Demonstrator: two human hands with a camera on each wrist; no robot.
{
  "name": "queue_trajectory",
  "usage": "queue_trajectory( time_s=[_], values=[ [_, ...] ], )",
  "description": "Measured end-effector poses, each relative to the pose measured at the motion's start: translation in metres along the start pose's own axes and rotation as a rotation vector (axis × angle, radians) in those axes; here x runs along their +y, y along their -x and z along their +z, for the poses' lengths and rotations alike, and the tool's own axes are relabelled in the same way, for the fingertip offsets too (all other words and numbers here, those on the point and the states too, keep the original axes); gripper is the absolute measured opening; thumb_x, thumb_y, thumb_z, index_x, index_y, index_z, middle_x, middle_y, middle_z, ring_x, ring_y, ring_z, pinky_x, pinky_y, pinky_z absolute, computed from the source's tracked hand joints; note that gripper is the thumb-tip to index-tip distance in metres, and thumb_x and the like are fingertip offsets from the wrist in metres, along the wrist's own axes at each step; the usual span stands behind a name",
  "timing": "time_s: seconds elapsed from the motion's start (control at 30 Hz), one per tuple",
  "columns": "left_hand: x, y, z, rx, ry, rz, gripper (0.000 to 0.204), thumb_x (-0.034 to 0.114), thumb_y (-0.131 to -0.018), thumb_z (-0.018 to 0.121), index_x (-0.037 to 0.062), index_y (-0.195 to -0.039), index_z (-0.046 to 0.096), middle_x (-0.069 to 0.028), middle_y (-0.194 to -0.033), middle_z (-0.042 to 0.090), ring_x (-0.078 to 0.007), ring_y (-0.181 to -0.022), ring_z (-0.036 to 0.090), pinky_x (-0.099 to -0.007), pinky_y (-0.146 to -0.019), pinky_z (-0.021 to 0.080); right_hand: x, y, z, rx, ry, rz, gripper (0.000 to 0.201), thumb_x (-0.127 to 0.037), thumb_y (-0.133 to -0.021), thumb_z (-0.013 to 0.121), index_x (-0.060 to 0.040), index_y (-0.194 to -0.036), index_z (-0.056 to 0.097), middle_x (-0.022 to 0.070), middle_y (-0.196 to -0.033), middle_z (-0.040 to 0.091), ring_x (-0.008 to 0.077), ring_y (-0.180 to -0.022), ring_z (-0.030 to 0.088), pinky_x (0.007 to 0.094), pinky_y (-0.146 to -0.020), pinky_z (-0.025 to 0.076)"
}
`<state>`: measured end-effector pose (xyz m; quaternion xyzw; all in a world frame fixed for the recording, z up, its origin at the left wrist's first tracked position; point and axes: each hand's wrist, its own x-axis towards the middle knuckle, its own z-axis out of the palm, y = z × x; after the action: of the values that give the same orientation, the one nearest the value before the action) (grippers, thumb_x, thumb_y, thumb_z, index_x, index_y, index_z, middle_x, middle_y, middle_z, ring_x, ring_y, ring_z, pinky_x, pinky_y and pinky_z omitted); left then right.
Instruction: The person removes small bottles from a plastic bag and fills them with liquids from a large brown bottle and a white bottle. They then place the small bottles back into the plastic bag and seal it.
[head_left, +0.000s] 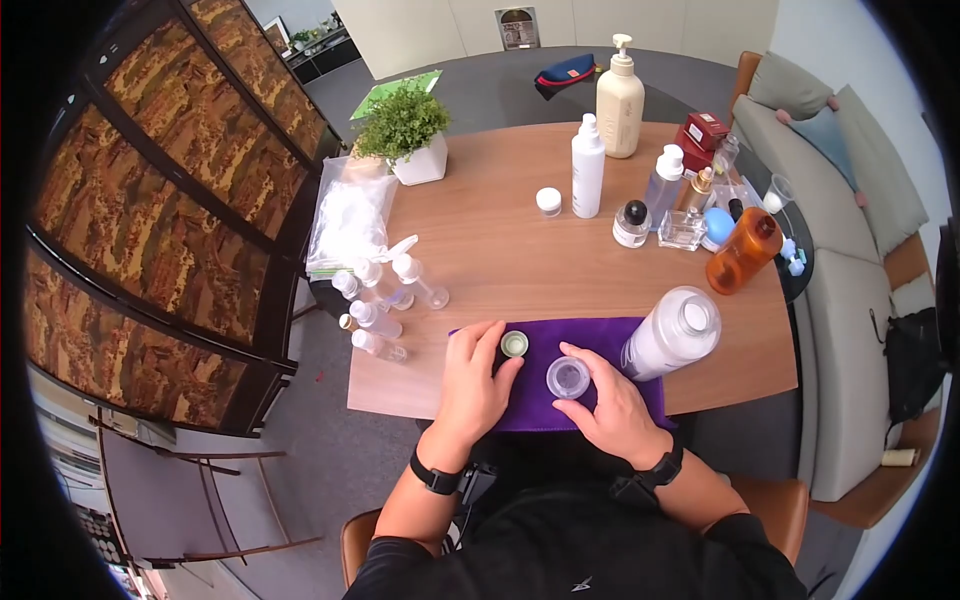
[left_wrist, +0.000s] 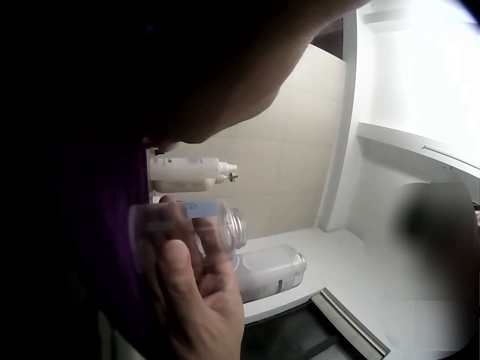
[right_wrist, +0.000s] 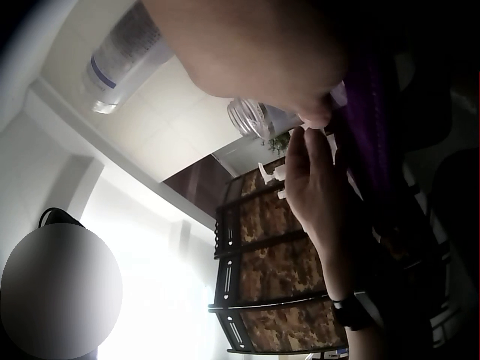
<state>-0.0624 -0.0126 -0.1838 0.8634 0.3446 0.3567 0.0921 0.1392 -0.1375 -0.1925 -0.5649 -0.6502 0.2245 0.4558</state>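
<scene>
My right hand grips a clear, wide-mouthed bottle, which stands uncapped over the purple cloth. Its threaded neck shows in both wrist views, and the left wrist view shows the thumb and fingers wrapped round its transparent wall. A small round pale-green cap is at the cloth's upper left, its hollow side facing up. My left hand has index finger and thumb at the cap's edge, pinching it from the left. In the right wrist view, the bottle's lower part is hidden by my right hand.
A large clear bottle stands right of my right hand. Several small empty bottles are grouped at the left beside a plastic bag. An amber bottle, a white spray bottle and a pump bottle stand farther back.
</scene>
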Motion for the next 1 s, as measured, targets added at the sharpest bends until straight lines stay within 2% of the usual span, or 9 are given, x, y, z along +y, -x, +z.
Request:
queue_trajectory(
  time_s=[0.17,0.27,0.5,0.53,0.63,0.7,0.73,0.83,1.0],
  values=[
    [0.019,0.020,-0.011,-0.133,0.485,-0.048,0.068,0.027,-0.085,0.093,0.0004,-0.140,0.064,-0.0154,-0.121,0.068,-0.0237,-0.094,0.069,-0.0321,-0.072,0.054,0.001,0.001,-0.002,0.006,0.047,-0.007,0.077,-0.016,-0.091,0.086,0.0015,-0.156,0.048,0.0246,-0.149,0.062,0.0417,-0.135,0.064,0.0460,-0.112,0.053],
    [0.034,0.016,0.002,-0.201,0.480,-0.017,0.079,0.027,-0.082,0.096,0.0026,-0.147,0.058,-0.0161,-0.117,0.068,-0.0254,-0.088,0.069,-0.0366,-0.076,0.059,0.005,0.003,-0.001,0.004,0.036,0.013,0.082,-0.015,-0.088,0.089,0.0015,-0.158,0.049,0.0224,-0.151,0.063,0.0376,-0.137,0.064,0.0436,-0.114,0.053],
    [0.040,0.005,0.000,-0.403,0.512,-0.147,0.062,0.021,-0.086,0.092,0.0044,-0.138,0.063,-0.0131,-0.109,0.072,-0.0252,-0.076,0.069,-0.0389,-0.071,0.058,0.004,0.016,0.000,0.071,0.154,-0.097,0.093,-0.016,-0.089,0.088,0.0049,-0.163,0.037,0.0245,-0.151,0.062,0.0410,-0.135,0.064,0.0445,-0.113,0.055],
    [0.038,0.004,-0.001,-0.403,0.523,-0.134,0.062,0.021,-0.086,0.092,0.0044,-0.138,0.063,-0.0131,-0.109,0.072,-0.0252,-0.076,0.069,-0.0389,-0.071,0.058,-0.003,0.018,-0.004,0.152,0.183,-0.149,0.081,-0.016,-0.088,0.089,0.0048,-0.155,0.049,0.0230,-0.140,0.070,0.0383,-0.124,0.072,0.0419,-0.100,0.061],
    [0.036,-0.001,-0.002,-0.313,0.545,-0.099,0.060,0.024,-0.087,0.092,0.0031,-0.135,0.062,-0.0146,-0.108,0.071,-0.0261,-0.075,0.070,-0.0403,-0.070,0.059,0.000,0.052,-0.028,0.173,0.226,-0.215,0.060,-0.015,-0.084,0.093,0.0015,-0.134,0.065,0.0188,-0.117,0.079,0.0330,-0.099,0.079,0.0385,-0.079,0.063],
    [0.037,-0.010,-0.006,-0.488,0.423,-0.114,0.059,0.027,-0.088,0.091,0.0019,-0.133,0.061,-0.0170,-0.108,0.072,-0.0292,-0.075,0.071,-0.0421,-0.070,0.059,-0.005,0.062,-0.047,0.359,0.313,-0.206,0.044,-0.015,-0.080,0.096,-0.0031,-0.113,0.070,0.0117,-0.089,0.077,0.0282,-0.073,0.074,0.0353,-0.063,0.056],
    [0.039,-0.014,-0.005,-0.531,0.395,-0.151,0.060,0.027,-0.087,0.091,0.0005,-0.131,0.059,-0.0195,-0.110,0.072,-0.0353,-0.082,0.074,-0.0450,-0.073,0.061,0.003,0.065,-0.052,0.504,0.311,-0.212,0.044,-0.017,-0.080,0.097,-0.0039,-0.111,0.068,0.0108,-0.085,0.071,0.0267,-0.071,0.069,0.0349,-0.063,0.053],
    [0.032,-0.012,0.007,-0.471,0.354,-0.049,0.063,0.024,-0.083,0.093,-0.0009,-0.130,0.059,-0.0162,-0.090,0.074,-0.0294,-0.072,0.075,-0.0403,-0.068,0.060,0.020,0.059,-0.065,0.683,-0.003,-0.054,0.087,-0.030,-0.080,0.100,-0.0007,-0.145,0.051,0.0163,-0.134,0.062,0.0241,-0.118,0.065,0.0377,-0.096,0.053],
    [0.030,-0.005,0.015,-0.413,0.368,-0.027,0.063,0.025,-0.082,0.092,-0.0001,-0.129,0.058,-0.0161,-0.091,0.072,-0.0302,-0.073,0.074,-0.0415,-0.067,0.060,0.003,0.009,-0.073,0.536,-0.249,0.010,0.122,-0.032,-0.071,0.106,0.0011,-0.163,0.033,0.0149,-0.153,0.054,0.0259,-0.140,0.055,0.0420,-0.118,0.043]
  ],
)
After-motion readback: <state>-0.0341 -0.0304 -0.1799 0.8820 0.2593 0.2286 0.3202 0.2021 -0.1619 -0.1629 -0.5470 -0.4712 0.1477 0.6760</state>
